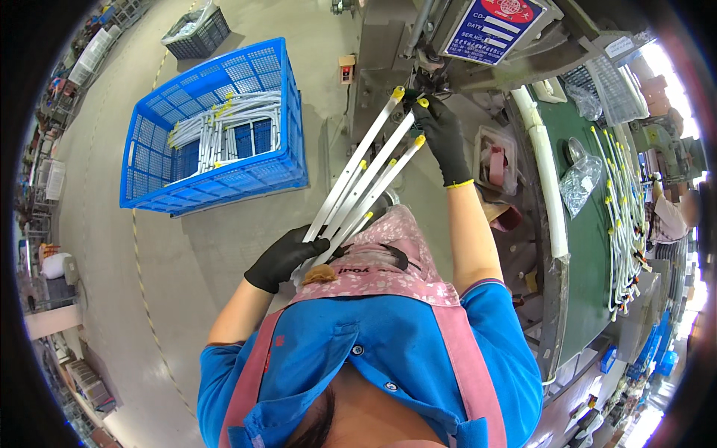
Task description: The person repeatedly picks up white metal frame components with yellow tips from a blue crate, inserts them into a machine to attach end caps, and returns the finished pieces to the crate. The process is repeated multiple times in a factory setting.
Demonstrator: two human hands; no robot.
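Several long, flat silvery metal bars (pixel 368 166) with yellow end caps (pixel 420 140) slant up from my lap toward the machine. My left hand (pixel 280 259), in a black glove, is closed around their lower part, beside my apron. My right hand (pixel 439 125), gloved in black with a yellow cuff, is at the far end of the bars, its fingers bent at a capped tip. The fingertips are partly hidden, close under the machine head (pixel 431 61). Small dark holes show along the bars.
On the left, a blue plastic crate (pixel 216 196) holds white tube frames with yellow parts. A dark crate (pixel 196 36) stands behind it. To the right, a green-topped bench (pixel 571 276) carries bent white tubes (pixel 618 216) and a clear plastic bag (pixel 581 183). A clear bin (pixel 494 160) sits beside my right arm.
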